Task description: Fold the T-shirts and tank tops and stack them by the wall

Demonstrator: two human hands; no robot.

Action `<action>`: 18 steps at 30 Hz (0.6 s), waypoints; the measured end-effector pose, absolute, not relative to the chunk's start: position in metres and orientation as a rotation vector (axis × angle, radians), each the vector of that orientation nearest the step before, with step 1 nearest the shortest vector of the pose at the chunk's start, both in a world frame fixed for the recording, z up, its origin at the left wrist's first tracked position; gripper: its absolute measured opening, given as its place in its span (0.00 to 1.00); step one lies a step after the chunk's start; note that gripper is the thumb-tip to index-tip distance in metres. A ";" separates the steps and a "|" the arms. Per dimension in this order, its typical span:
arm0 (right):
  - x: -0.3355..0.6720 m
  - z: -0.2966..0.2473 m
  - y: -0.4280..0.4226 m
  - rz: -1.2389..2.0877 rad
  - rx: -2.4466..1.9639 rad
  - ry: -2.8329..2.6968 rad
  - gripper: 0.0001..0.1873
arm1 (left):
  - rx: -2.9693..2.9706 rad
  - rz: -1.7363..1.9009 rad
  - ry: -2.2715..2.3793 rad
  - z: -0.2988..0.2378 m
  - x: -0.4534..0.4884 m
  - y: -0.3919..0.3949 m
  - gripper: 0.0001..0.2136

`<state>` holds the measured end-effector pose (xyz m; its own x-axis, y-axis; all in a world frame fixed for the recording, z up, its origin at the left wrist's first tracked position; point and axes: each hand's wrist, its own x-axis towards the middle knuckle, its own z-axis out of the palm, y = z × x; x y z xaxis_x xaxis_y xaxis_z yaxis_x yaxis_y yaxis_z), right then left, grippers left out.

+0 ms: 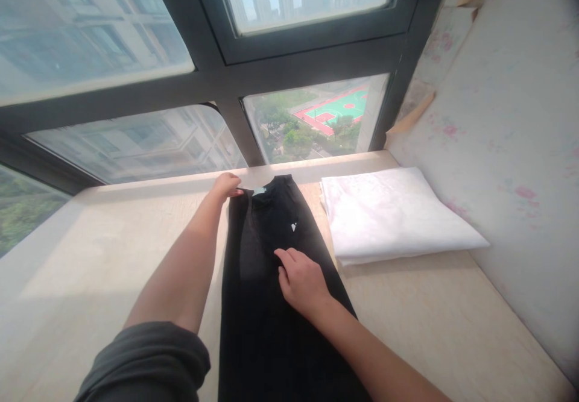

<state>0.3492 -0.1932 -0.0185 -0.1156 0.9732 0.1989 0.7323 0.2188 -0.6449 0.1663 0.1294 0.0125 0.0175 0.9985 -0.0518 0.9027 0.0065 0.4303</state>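
A pair of black trousers [271,329] lies lengthwise in front of me, its waistband toward the window. It bears a small white logo [294,227], and a pale label [259,191] shows inside the waist opening. At the far left corner of the waistband, my left hand [227,186] is closed in a pinch on the cloth. My right hand [304,281] is over the middle of the trousers, below the logo, its fingers curled in against the fabric. How much cloth those fingers grip is hard to see.
A folded white cloth [389,215] lies right of the trousers on the pale marbled surface [434,311]. Behind stands a dark-framed window [298,52]. On the right is a wall [520,149] with floral wallpaper, peeling near the window.
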 end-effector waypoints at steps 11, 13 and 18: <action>0.349 -0.023 -0.192 0.565 -1.608 -1.835 0.19 | 2.221 0.636 1.969 0.004 0.169 0.038 0.17; 0.349 -0.023 -0.193 0.551 -1.618 -1.853 0.20 | 2.349 0.564 1.858 0.006 0.171 0.000 0.16; 0.351 -0.025 -0.192 0.575 -1.597 -1.791 0.19 | 2.540 0.385 1.613 0.002 0.174 -0.144 0.16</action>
